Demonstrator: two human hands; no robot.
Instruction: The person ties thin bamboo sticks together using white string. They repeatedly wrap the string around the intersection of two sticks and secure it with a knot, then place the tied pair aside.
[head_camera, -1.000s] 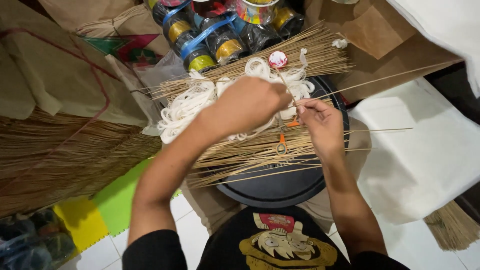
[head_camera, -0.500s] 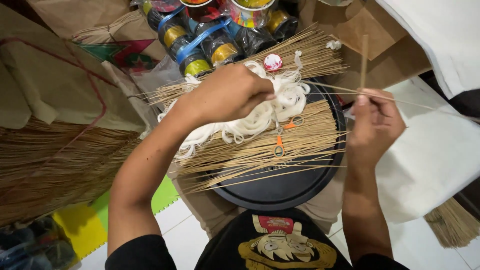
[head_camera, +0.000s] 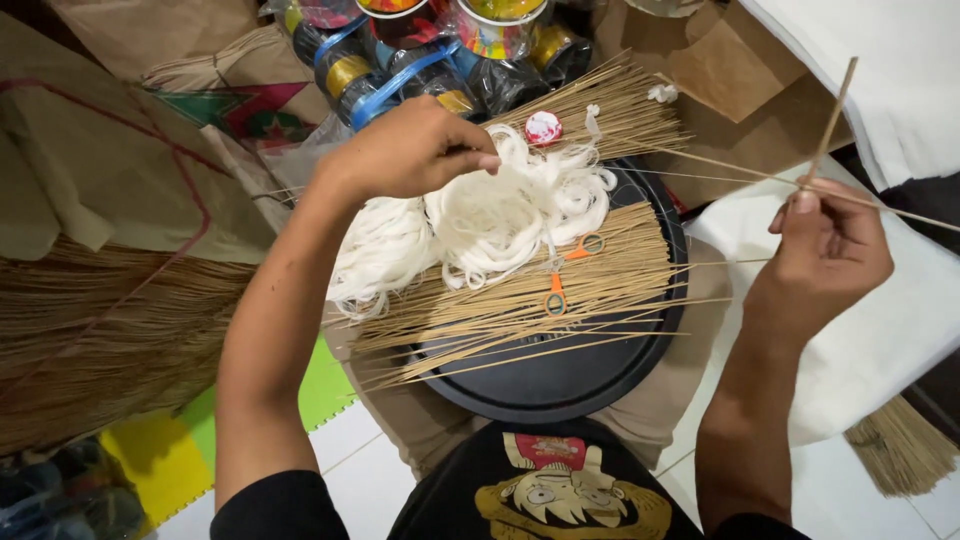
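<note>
Both forearms reach forward from black short sleeves, bare from above the elbow down. The left hand (head_camera: 415, 150) is stretched further out, back of the hand facing up, knuckles bent, fingers curled down and the thumb pointing toward the right. Its wrist is nearly straight, in line with the forearm. The right hand (head_camera: 825, 250) sits off to the right side and is raised, wrist bent slightly upward, fingers gathered in a loose fist with thumb and forefinger pinched together at the top. The two hands are well apart.
</note>
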